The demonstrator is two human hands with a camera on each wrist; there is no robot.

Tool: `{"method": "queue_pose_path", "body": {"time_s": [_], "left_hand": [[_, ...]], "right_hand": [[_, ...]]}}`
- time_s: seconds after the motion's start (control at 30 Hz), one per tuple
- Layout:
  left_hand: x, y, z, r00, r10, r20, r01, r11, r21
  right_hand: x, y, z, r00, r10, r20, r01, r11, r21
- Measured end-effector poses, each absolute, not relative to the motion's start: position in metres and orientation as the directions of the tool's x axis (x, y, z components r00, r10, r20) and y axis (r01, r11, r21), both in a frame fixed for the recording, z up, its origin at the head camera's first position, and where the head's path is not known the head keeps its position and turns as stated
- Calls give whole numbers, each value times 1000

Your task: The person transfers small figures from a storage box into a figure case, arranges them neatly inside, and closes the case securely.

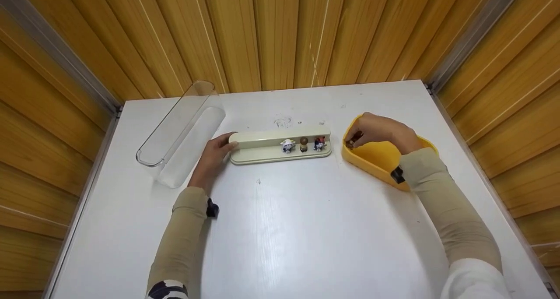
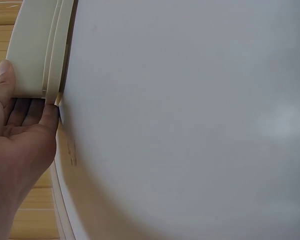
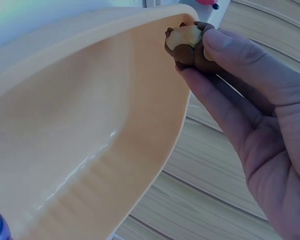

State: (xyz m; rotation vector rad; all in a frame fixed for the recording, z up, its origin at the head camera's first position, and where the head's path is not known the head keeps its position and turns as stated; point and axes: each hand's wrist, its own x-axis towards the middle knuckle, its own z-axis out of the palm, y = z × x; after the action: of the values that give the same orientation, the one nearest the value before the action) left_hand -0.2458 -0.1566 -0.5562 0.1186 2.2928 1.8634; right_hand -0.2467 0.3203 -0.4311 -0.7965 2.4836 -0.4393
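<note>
We see at right of the frame the yellow bin (image 1: pixel 369 167), partly behind a sleeve (image 1: pixel 442 198); at centre, the cream tray (image 1: pixel 258 153), gripped by the left hand (image 1: pixel 214 153); over the bin, the right hand (image 1: pixel 377 128) pinches a brown figurine (image 3: pixel 184 52), partly hidden.

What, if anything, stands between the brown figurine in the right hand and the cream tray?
The wall of the yellow bin: the right hand holds the brown figurine at the bin's left end; whether it clears the rim is unclear. Past that, only white table shows before the cream tray.
</note>
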Motion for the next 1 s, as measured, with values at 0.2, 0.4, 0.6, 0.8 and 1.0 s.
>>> {"method": "queue_pose_path", "body": {"time_s": [0.2,0.4,0.6,0.8,1.0], "left_hand": [[-246,-156,-556,-980,177,-89,-49,222,974],[-246,-156,-555,-978,196,-67,-29,187,982],[-245,-158,-555,-979,187,-84,-42,215,976],[-245,-158,-555,-979,175,-103,-57,249,967],[-245,-156,-557,-981,163,-101,-63,227,972]], "right_hand": [[-250,314,-428,-706,-629,-325,-490,765,-417],[-250,308,-425,-716,-614,-332,-471,776,-419],[-249,302,-423,-706,-642,-300,-505,753,-422],[-249,291,-421,-701,-653,-285,-522,743,-419],[-249,280,-419,-690,-665,-285,-543,736,-404]]}}
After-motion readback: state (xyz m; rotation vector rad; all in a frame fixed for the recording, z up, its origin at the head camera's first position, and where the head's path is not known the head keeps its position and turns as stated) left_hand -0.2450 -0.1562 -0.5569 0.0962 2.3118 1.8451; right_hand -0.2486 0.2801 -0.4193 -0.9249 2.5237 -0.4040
